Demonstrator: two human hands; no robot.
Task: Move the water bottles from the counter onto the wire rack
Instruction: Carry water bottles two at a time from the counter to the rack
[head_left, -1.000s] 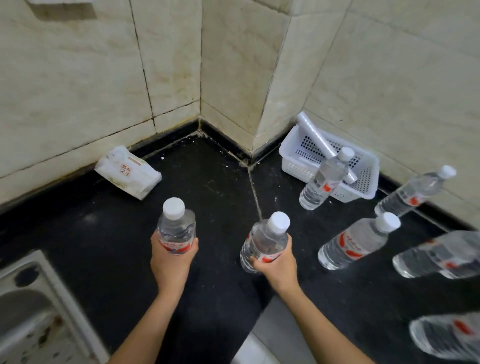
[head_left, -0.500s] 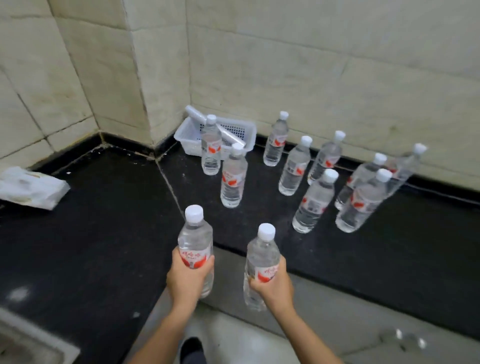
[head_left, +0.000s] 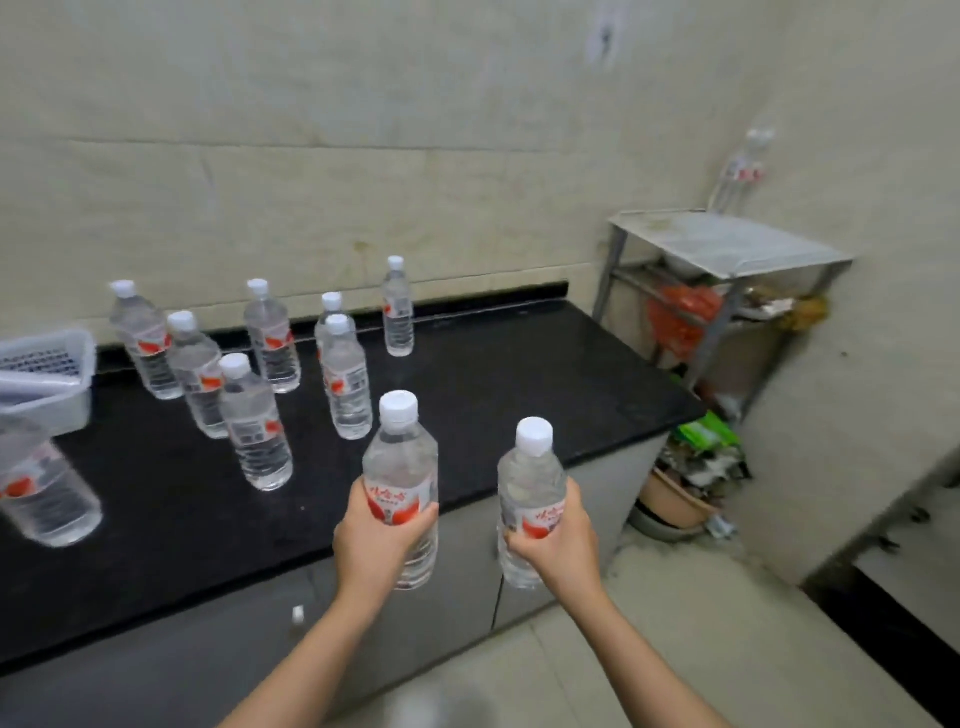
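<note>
My left hand (head_left: 382, 545) grips a clear water bottle (head_left: 400, 462) with a white cap and red label, held upright over the counter's front edge. My right hand (head_left: 558, 543) grips a second such bottle (head_left: 531, 483), also upright, in front of the cabinet. Several more bottles (head_left: 254, 421) stand on the black counter (head_left: 493, 374) to the left. The metal wire rack (head_left: 727, 249) stands in the far right corner beyond the counter's end. One bottle (head_left: 743, 171) is on its top at the back, blurred.
A white plastic basket (head_left: 47, 374) sits at the counter's left edge. The rack's lower shelf holds a red bag (head_left: 680, 317). A tan basin (head_left: 675, 501) and clutter lie on the floor under it. Light floor tiles stretch to the right.
My view has swung right from the counter corner to the counter's end and the rack. Both hands still hold their bottles, now off the counter's front edge.
</note>
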